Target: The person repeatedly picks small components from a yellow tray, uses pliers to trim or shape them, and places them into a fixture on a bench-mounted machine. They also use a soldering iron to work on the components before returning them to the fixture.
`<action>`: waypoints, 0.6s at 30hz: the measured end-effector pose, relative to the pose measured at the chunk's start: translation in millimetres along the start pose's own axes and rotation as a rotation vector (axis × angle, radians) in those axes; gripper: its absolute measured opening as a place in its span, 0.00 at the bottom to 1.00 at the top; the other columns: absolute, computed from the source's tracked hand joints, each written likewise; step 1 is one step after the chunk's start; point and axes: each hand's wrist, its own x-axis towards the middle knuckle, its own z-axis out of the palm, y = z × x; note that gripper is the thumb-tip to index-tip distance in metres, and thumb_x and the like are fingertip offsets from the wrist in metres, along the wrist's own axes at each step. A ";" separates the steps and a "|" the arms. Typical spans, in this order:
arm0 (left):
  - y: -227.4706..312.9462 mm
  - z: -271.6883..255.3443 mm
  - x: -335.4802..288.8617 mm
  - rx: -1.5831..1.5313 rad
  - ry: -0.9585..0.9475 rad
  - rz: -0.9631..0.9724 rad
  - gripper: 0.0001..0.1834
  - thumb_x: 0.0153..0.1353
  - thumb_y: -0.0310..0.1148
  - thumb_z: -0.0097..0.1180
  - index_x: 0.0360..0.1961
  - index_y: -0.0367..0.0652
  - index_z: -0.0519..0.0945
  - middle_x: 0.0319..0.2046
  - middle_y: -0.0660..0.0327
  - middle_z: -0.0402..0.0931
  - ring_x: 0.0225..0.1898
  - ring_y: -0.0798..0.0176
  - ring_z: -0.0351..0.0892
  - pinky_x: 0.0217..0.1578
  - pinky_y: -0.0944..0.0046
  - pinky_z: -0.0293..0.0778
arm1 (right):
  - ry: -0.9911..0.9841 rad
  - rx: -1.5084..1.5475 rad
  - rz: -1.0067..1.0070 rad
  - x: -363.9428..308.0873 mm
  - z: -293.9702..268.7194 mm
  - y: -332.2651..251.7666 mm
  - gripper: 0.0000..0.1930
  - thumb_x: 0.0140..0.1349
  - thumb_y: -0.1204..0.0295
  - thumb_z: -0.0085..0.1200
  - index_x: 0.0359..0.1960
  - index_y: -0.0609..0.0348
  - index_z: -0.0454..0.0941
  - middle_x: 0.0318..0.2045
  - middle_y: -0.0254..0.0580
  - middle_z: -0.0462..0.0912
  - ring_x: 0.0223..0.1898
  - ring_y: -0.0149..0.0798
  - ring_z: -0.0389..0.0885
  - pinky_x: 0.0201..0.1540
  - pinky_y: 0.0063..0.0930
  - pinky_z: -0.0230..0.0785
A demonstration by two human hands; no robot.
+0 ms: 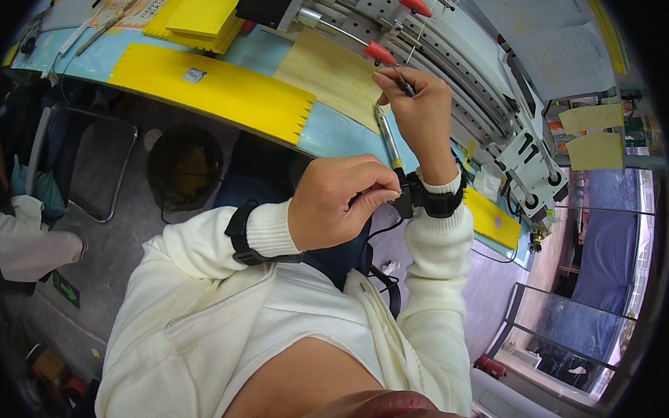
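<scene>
Evidently, the right hand (424, 114), at one o'clock in the view, is pinching a slim dark tool (407, 86) between thumb and fingers. The tool stands tilted, its thin end pointing to eleven o'clock, toward a red knob (380, 54) on the machine (463, 68). I cannot tell whether the two touch, and the fingers cover part of the tool.

The left hand (331, 203), near the middle of the view, is curled with thumb and forefinger pressed together; whether anything small sits between them cannot be made out. At one o'clock from it, a silver rod (388, 136) lies on the pale blue tabletop (334, 139), just beside the right hand and with no fingers around it. A tan sheet (319, 72) lies toward twelve o'clock, and a yellow board (212, 90) with a toothed end between ten and eleven.

As for handling, the tool looks light and stiff, probably smooth enough to roll between the fingertips; its fine end seems the part easiest to bend. A light pinch on the thicker dark part would suit it best, leaving the end free. The rod looks stiff too, likely slippery, and best taken around its middle.
</scene>
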 end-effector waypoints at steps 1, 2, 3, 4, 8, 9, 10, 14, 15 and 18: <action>0.7 -2.1 0.0 -0.003 0.014 0.006 0.02 0.61 0.20 0.61 0.34 0.35 0.80 0.30 0.55 0.81 0.26 0.61 0.78 0.29 0.68 0.73 | -0.006 0.028 -0.011 -2.2 4.3 -1.9 0.09 0.60 0.68 0.65 0.34 0.62 0.87 0.22 0.45 0.86 0.23 0.35 0.85 0.27 0.27 0.72; 1.2 -5.0 0.0 -0.006 0.030 0.012 0.02 0.61 0.19 0.60 0.34 0.35 0.80 0.30 0.55 0.80 0.26 0.61 0.78 0.29 0.69 0.72 | -0.012 0.055 -0.023 -4.8 6.6 -4.0 0.09 0.60 0.69 0.65 0.34 0.63 0.87 0.22 0.45 0.86 0.23 0.34 0.85 0.27 0.25 0.71; 1.0 -8.2 0.4 -0.005 0.053 -0.003 0.02 0.61 0.20 0.61 0.35 0.35 0.80 0.29 0.55 0.80 0.25 0.60 0.78 0.28 0.68 0.72 | -0.028 0.086 -0.023 -8.7 5.8 -6.2 0.09 0.60 0.69 0.65 0.35 0.63 0.86 0.23 0.45 0.86 0.24 0.33 0.86 0.28 0.24 0.71; 0.8 -12.4 0.3 -0.004 0.075 -0.019 0.02 0.61 0.20 0.61 0.35 0.36 0.79 0.29 0.55 0.80 0.25 0.60 0.79 0.27 0.66 0.72 | -0.044 0.117 -0.023 -14.9 3.4 -8.5 0.09 0.60 0.70 0.65 0.35 0.64 0.86 0.23 0.44 0.86 0.25 0.31 0.86 0.28 0.24 0.71; -4.8 -28.4 1.3 -0.020 0.163 -0.150 0.02 0.61 0.20 0.60 0.36 0.35 0.79 0.29 0.56 0.80 0.27 0.62 0.82 0.29 0.68 0.75 | -0.042 0.211 -0.042 -40.8 -12.8 -18.3 0.05 0.59 0.76 0.65 0.36 0.63 0.87 0.25 0.35 0.85 0.22 0.22 0.73 0.25 0.19 0.60; -7.4 -30.6 2.0 -0.041 0.192 -0.176 0.02 0.62 0.20 0.60 0.36 0.35 0.79 0.29 0.56 0.81 0.28 0.62 0.82 0.30 0.68 0.76 | -0.052 0.203 -0.034 -46.9 -19.4 -20.8 0.05 0.59 0.76 0.65 0.36 0.63 0.87 0.26 0.34 0.84 0.22 0.21 0.69 0.25 0.19 0.57; -9.6 -32.4 2.2 -0.047 0.193 -0.235 0.02 0.62 0.21 0.59 0.36 0.34 0.79 0.29 0.56 0.81 0.29 0.62 0.83 0.32 0.68 0.78 | -0.061 0.312 -0.066 -50.7 -19.3 -22.3 0.04 0.58 0.77 0.66 0.36 0.61 0.88 0.27 0.30 0.82 0.22 0.22 0.62 0.24 0.19 0.51; -16.5 -30.0 2.4 -0.024 0.178 -0.288 0.02 0.63 0.22 0.59 0.36 0.35 0.80 0.29 0.57 0.81 0.29 0.62 0.83 0.30 0.67 0.77 | -0.128 0.306 -0.124 -67.1 -25.7 -29.5 0.08 0.55 0.81 0.67 0.36 0.60 0.88 0.27 0.32 0.82 0.24 0.27 0.69 0.26 0.21 0.57; -17.2 -28.8 2.1 -0.006 0.169 -0.283 0.02 0.63 0.22 0.59 0.37 0.35 0.80 0.29 0.57 0.81 0.29 0.62 0.83 0.30 0.67 0.77 | -0.116 0.264 -0.163 -68.2 -24.5 -30.1 0.08 0.54 0.82 0.67 0.36 0.59 0.88 0.27 0.33 0.82 0.24 0.28 0.71 0.27 0.21 0.58; -18.1 -25.0 1.7 0.046 0.168 -0.251 0.03 0.62 0.23 0.59 0.36 0.36 0.80 0.29 0.57 0.81 0.29 0.62 0.82 0.28 0.67 0.77 | -0.091 0.176 -0.247 -69.6 -19.6 -30.6 0.11 0.51 0.85 0.66 0.36 0.58 0.88 0.25 0.37 0.81 0.26 0.34 0.75 0.30 0.24 0.66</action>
